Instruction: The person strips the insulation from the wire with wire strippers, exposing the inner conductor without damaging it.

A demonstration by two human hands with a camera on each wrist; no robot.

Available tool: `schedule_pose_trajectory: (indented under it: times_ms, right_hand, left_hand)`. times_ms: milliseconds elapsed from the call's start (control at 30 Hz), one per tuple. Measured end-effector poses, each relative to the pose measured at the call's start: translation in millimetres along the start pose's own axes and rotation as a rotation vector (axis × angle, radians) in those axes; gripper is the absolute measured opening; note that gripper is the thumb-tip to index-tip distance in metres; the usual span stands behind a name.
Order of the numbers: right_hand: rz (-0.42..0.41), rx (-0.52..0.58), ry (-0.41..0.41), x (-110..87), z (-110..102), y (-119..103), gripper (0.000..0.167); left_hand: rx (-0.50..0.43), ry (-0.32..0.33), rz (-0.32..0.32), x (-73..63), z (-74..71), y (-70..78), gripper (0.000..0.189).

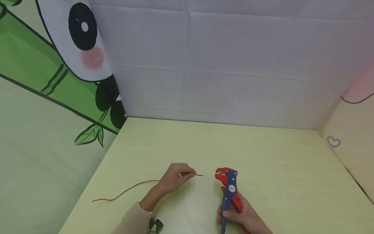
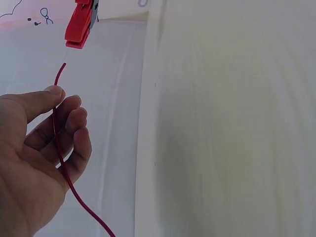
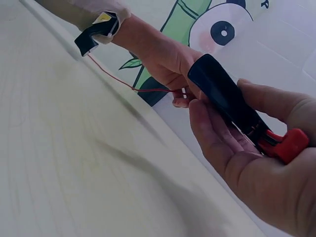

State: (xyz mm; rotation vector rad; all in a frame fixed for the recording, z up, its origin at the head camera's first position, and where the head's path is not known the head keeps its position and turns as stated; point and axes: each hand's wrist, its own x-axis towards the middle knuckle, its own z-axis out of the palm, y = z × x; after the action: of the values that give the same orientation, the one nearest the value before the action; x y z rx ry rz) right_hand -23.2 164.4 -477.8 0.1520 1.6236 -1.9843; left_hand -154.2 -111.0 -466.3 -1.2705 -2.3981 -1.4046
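A thin red wire (image 1: pixel 128 189) runs from the left of the table up to my left hand (image 1: pixel 175 177). Thumb and forefinger pinch it near one end, and a short tip sticks out to the right. In the left wrist view the wire (image 2: pixel 74 190) crosses the palm and hangs below. My right hand (image 1: pixel 243 216) grips blue-and-red wire strippers (image 1: pixel 230 187) by the handles, head upward. Their red jaws face the wire tip, a small gap apart. In the right wrist view the dark handle (image 3: pixel 222 89) lies between thumb and fingers.
A pale wood-grain table (image 1: pixel 263 156) lies under both hands. Behind it stands a white sheet wall (image 1: pixel 233 65). A panda-and-bamboo print (image 1: pixel 73 68) covers the left side. A dark strapped device (image 1: pixel 155 225) sits on the left wrist.
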Motion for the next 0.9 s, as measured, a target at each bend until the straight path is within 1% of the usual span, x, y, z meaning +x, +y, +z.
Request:
schedule_pose_trajectory:
  times_ms: [133, 200, 300, 400, 433, 600, 833, 900]
  right_hand:
    - [-0.025, -0.024, 0.005, 1.5, 0, 1, 0.082]
    - [-0.044, -0.01, -0.004, 1.2, 0, 1, 0.077]
    - [-0.066, 0.051, -0.041, -0.9, 0, 1, 0.076]
    - [-0.057, 0.139, -0.078, -4.0, 1, 2, 0.075]
    - [-0.054, 0.158, -0.083, -4.8, 2, 3, 0.073]
    - [-0.057, 0.212, -0.087, -7.1, 10, 6, 0.061]
    - [-0.088, 0.226, -0.151, -8.7, 17, 7, 0.038]
    - [-0.086, 0.24, -0.165, -9.5, 20, 7, 0.035]
  left_hand:
    - [-0.036, 0.02, 0.017, 0.7, 1.8, 2.4, 0.008]
    - [-0.056, 0.028, 0.019, 1.1, 3.1, 3.7, 0.008]
    - [-0.075, 0.044, 0.009, 1.6, 5.6, 5.5, 0.008]
    - [-0.094, 0.07, 0.0, 2.5, 8.6, 7.1, 0.008]
    - [-0.1, 0.08, 0.009, 2.3, 8.8, 7.9, 0.008]
    - [-0.142, 0.127, 0.049, 1.3, 10.5, 12.0, 0.007]
    - [-0.22, 0.19, 0.024, -2.6, 12.4, 18.4, 0.007]
    - [-0.227, 0.201, 0.031, -3.6, 13.1, 19.9, 0.007]
